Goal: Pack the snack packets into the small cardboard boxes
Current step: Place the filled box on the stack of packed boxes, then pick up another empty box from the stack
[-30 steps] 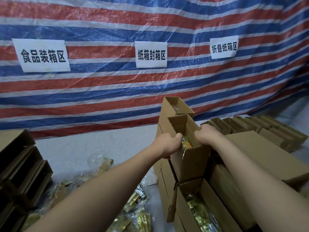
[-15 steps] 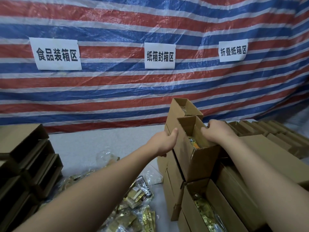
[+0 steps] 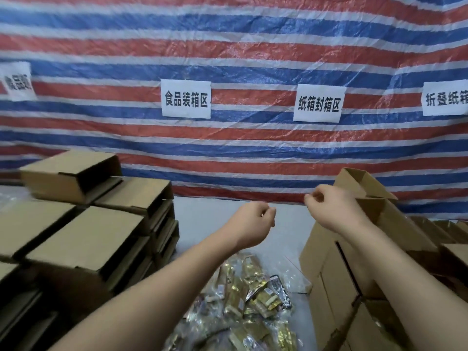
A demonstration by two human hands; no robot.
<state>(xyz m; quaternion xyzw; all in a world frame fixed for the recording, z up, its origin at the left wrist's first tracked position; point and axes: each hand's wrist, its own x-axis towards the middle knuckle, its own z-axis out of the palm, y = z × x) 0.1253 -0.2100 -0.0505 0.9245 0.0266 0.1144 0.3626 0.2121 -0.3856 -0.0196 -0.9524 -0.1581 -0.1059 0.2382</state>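
A heap of gold and clear snack packets [image 3: 250, 297] lies on the grey table between my forearms. On the right stands a stack of small cardboard boxes [image 3: 336, 269]; the top one [image 3: 395, 224] is upright with its mouth open. My right hand [image 3: 331, 211] hovers just left of that top box, fingers loosely curled, holding nothing. In mid-air over the table, above the packets, my left hand [image 3: 253, 224] is also loosely curled with nothing in it.
A stack of cardboard boxes lying on their sides [image 3: 88, 224] fills the left. More boxes [image 3: 445, 234] sit behind the right stack. A striped tarp wall with white paper signs [image 3: 186, 98] closes the back. Grey table surface [image 3: 286, 224] shows between the stacks.
Both hands have let go of the upright box on the right stack and moved left off it. The view has swung left, bringing the left stack of boxes into view.
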